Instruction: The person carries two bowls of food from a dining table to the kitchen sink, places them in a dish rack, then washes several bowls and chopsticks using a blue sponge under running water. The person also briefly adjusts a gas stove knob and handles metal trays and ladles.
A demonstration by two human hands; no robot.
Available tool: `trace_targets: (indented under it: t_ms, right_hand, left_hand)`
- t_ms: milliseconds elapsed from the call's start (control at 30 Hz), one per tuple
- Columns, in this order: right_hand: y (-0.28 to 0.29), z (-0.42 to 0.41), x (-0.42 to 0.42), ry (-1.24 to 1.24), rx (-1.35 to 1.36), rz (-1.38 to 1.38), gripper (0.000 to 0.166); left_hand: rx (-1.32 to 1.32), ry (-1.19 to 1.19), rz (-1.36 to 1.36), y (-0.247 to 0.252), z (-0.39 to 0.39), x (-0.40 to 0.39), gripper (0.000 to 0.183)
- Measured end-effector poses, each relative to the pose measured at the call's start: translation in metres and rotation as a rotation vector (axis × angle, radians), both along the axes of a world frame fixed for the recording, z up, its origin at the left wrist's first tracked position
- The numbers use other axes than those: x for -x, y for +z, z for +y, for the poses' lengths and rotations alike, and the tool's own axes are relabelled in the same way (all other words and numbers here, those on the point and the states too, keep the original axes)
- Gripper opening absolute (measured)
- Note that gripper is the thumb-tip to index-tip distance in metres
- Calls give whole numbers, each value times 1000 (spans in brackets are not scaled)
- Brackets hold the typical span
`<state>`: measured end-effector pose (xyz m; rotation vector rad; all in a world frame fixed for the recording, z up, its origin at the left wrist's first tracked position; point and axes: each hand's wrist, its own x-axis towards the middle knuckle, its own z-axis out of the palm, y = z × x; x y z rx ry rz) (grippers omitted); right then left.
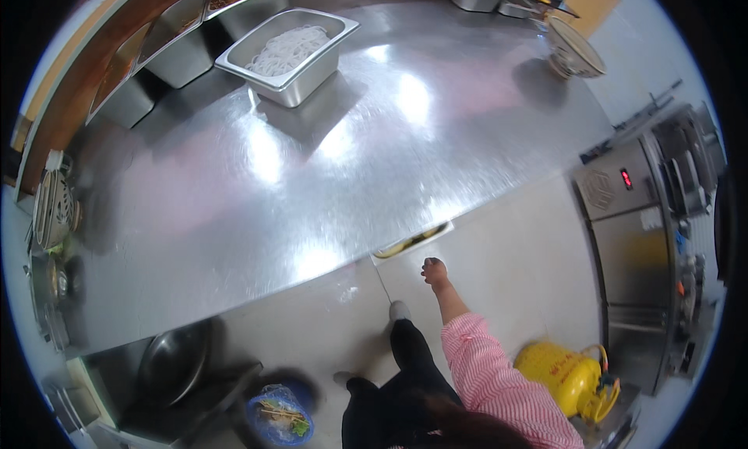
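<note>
My right hand, below a red-and-white striped sleeve, hangs over the floor just off the front edge of a stainless steel worktable. Its fingers are curled, and whether anything small is between them cannot be told. My left hand is out of view. On the worktable stands a steel food pan with white noodles in it. A patterned bowl sits at the table's far right, and stacked patterned bowls are at its left end.
Steel pans with reddish-brown food line the back left. A yellow gas cylinder and a steel cabinet with a red display are on the right. A blue bin with waste stands at lower left, near a large metal bowl.
</note>
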<state>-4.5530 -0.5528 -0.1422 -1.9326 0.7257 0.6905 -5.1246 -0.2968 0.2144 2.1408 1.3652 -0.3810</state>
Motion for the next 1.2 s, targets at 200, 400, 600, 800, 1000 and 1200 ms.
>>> trace_targets:
  t_ms: [200,400,600,800,1000,1200]
  right_hand:
    - [-74,62,-62,66,-171,-135,22]
    - [-46,3,-40,-254,-484,-86,27]
    - [65,-55,37,-481,-582,-145,33]
    - [180,-10,161,-152,-686,160,24]
    - [288,139,291,502,-735,627,42]
    - [403,298,370,858,-662,618,30]
  left_hand:
    - [-117,-155,179,-37,-74,-48,45]
    - [170,132,189,-25,-113,-35,39]
    - [203,200,-97,-11,-109,-32,31]
    - [233,385,-354,-4,-60,-7,26]
    - [396,930,-610,11,10,92,35]
    - [-123,1230,-982,51,92,180,28]
